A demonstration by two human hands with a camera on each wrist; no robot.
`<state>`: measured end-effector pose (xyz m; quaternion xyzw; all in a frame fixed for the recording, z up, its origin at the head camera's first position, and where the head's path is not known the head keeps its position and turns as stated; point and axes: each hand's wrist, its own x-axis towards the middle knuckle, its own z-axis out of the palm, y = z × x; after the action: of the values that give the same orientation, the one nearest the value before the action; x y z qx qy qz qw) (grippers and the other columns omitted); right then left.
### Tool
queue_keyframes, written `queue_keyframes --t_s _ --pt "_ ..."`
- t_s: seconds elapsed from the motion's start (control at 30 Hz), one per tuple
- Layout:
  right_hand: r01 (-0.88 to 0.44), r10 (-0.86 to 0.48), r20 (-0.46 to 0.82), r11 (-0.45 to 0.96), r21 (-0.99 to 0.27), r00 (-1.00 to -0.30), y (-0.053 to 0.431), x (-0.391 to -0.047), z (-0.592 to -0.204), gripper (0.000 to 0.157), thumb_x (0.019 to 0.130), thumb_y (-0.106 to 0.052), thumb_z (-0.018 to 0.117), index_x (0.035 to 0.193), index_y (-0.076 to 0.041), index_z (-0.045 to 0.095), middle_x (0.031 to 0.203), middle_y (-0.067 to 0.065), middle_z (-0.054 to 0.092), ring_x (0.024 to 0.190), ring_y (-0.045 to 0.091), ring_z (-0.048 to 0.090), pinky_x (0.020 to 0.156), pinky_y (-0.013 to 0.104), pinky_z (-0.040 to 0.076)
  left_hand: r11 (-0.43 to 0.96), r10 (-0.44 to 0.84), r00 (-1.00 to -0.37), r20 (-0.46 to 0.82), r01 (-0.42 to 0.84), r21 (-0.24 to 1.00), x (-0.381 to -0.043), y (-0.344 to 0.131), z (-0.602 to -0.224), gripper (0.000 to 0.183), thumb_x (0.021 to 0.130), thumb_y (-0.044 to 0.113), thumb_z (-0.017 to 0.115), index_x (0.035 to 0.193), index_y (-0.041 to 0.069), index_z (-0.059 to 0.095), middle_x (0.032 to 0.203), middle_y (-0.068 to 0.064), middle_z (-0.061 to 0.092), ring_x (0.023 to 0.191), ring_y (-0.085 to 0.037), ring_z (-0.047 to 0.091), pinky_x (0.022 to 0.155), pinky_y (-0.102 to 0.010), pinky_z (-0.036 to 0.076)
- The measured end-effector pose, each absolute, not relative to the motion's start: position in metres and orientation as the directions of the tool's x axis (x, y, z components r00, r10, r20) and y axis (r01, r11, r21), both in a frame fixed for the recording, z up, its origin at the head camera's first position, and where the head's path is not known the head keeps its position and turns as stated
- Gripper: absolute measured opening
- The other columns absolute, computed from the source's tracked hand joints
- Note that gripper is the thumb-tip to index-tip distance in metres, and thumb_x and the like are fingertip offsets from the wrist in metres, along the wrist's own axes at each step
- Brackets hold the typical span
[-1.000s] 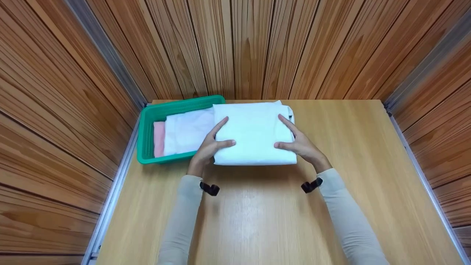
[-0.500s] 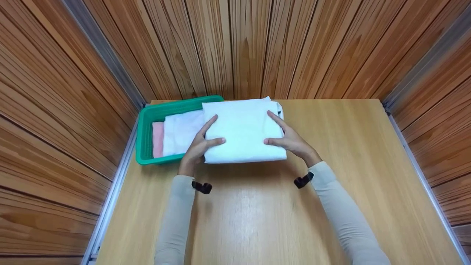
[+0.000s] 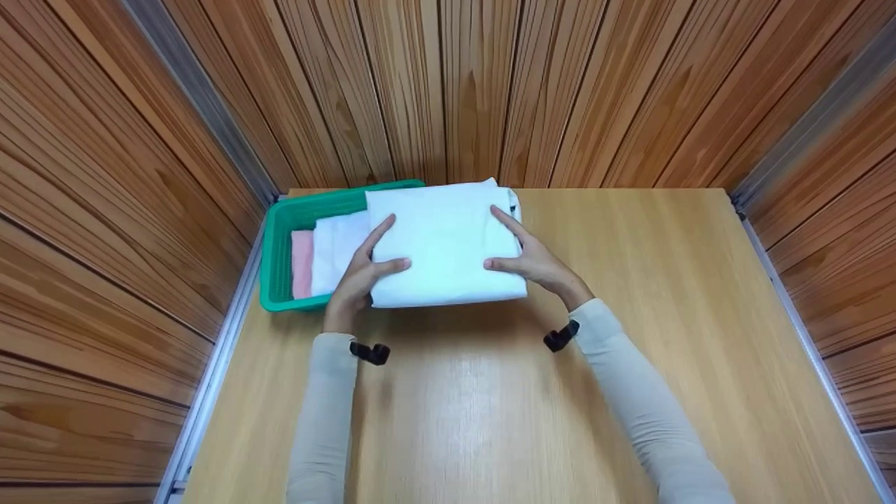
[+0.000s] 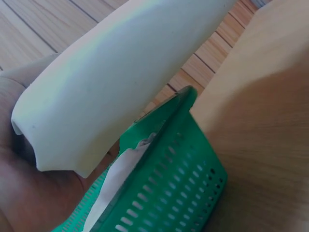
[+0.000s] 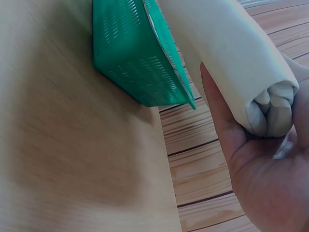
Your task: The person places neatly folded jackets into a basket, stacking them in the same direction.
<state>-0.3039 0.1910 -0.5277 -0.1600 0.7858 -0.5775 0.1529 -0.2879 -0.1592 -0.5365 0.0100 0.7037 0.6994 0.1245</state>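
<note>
A thick folded white cloth (image 3: 448, 241) is held level between both hands, above the table and overlapping the right part of the green basket (image 3: 283, 305) in the head view. My left hand (image 3: 358, 280) grips its left end, thumb on top and other fingers below. At the opposite end my right hand (image 3: 542, 264) holds it the same way; in the right wrist view the fingers support its underside, and its inner layers (image 5: 273, 108) show at the end. Inside the basket lie a folded white cloth (image 3: 339, 241) and a pink cloth (image 3: 302, 262), partly covered by it.
The basket stands at the back left of the wooden table (image 3: 462, 420), near its left edge. Wood-plank walls (image 3: 476, 91) rise behind and at both sides, with a metal rail (image 3: 210, 392) along the left.
Both hands have carried the folded white cloth leftward and slightly back, so it overlaps more of the basket. The grip looks the same, and the basket has stayed put.
</note>
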Motion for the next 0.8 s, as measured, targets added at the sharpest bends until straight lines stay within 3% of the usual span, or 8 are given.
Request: queue_keyframes --t_s 0.17,0.33,0.8 --pt "-0.083 -0.436 -0.046 0.272 -0.959 -0.899 0.180 -0.309 -0.525 0.106 0.091 -0.025 0.087 0.171 -0.040 0.019 0.182 -0.004 0.001 0.168 0.028 -0.001 0.130 0.069 0.009 0.013 0.171 -0.974 -0.150 -0.150 0.989 -0.288 -0.169 -0.534 0.086 0.088 0.028 0.088 0.159 0.048 0.045 0.177 0.009 0.020 0.162 -0.024 0.014 0.130 -0.062 0.015" --pt "-0.087 -0.447 -0.046 0.271 -0.959 -0.893 0.168 -0.313 -0.523 0.105 0.090 -0.030 0.088 0.169 -0.044 0.021 0.181 -0.007 0.004 0.168 0.028 0.000 0.130 0.069 0.009 0.007 0.160 -0.976 -0.148 -0.149 0.989 -0.289 -0.179 -0.533 0.084 0.091 0.025 0.084 0.162 0.044 0.043 0.178 0.010 0.018 0.164 -0.024 0.007 0.131 -0.065 0.006" --pt "-0.074 -0.468 -0.074 0.290 -0.954 -0.881 0.142 -0.322 -0.518 0.099 0.091 -0.038 0.086 0.167 -0.051 0.023 0.182 -0.003 0.001 0.168 0.034 0.004 0.129 0.070 0.011 0.028 0.071 -0.982 -0.175 -0.174 0.984 -0.284 -0.200 -0.530 0.080 0.094 0.027 0.080 0.162 0.046 0.042 0.181 0.006 0.009 0.167 -0.029 0.002 0.129 -0.071 0.006"
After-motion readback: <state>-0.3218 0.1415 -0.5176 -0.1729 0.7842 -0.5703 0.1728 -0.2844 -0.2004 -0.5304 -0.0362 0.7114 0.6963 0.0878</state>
